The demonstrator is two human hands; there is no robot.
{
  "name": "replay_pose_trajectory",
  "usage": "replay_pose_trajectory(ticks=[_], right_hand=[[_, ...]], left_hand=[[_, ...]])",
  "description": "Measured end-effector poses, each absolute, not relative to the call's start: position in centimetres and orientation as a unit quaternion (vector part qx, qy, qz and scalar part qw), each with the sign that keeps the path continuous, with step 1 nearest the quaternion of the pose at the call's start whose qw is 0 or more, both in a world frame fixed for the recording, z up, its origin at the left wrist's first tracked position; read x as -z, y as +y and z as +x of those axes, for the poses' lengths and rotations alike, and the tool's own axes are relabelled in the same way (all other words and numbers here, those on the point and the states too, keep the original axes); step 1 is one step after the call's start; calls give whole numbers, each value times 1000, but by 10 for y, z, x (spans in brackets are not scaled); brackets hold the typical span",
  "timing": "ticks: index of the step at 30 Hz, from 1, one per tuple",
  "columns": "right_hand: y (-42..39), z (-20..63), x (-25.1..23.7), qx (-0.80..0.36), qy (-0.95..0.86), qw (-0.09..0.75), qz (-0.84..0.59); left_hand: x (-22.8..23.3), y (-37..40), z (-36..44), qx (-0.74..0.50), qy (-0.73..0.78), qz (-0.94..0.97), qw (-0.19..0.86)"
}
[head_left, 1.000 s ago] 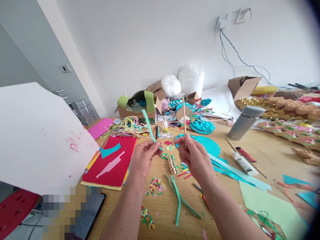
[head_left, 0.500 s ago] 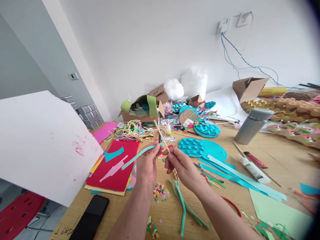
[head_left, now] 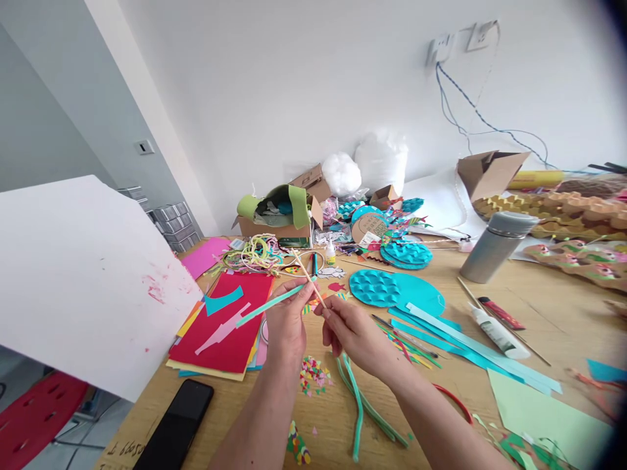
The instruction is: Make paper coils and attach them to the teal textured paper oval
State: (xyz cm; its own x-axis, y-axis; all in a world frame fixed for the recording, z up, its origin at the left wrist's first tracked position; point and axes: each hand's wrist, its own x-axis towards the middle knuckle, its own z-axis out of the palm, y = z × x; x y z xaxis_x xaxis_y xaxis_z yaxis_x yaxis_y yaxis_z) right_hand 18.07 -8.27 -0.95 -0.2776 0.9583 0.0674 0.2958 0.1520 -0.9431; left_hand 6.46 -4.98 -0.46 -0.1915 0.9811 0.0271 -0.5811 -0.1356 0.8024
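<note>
My left hand is closed, pinching a mint-green pipe cleaner that sticks out to the left. In my right hand is a thin wooden stick, slanting up and to the left. The stick crosses the pipe cleaner's end at my left fingertips. Below my right hand, several more green pipe cleaners lie on the table. A pile of small coloured paper bits sits between my forearms.
A black phone and red paper lie left. Right are blue paper strips, a glue bottle and a grey flask. A green-lined box and tangled cords stand behind. A white board leans at left.
The wooden stick has tilted further left and its tip has dropped. It now meets the pipe cleaner's end, and the pipe cleaner looks straighter. My hands have shifted slightly.
</note>
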Motion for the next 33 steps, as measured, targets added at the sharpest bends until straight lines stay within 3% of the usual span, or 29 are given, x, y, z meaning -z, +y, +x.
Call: replay_pose_trajectory(ticks=[4,7,11,14,17,22,29,33], right_hand=[[-81,184,7,-416,-672,388,-474],[-82,190,2,-330,-645,493,-482],[-93,195,-9,-278,-615,588,-446],[-98,195,-12,-303,-614,589,-429],[-91,195,-8,-382,-576,569,-446],[-71,199,3,-488,-516,542,-449],[-69,198,6,-456,-508,591,-430],[-66,203,9,-432,-434,665,-427]], left_hand=[[3,-50,64,-692,347,322,545],[4,-51,61,-694,373,376,488],[9,-55,57,-630,430,552,336],[13,-58,59,-590,404,659,233],[15,-58,63,-596,368,685,201],[12,-60,67,-604,393,611,328],[-2,-66,71,-589,382,515,493],[-1,-65,72,-571,360,503,540]])
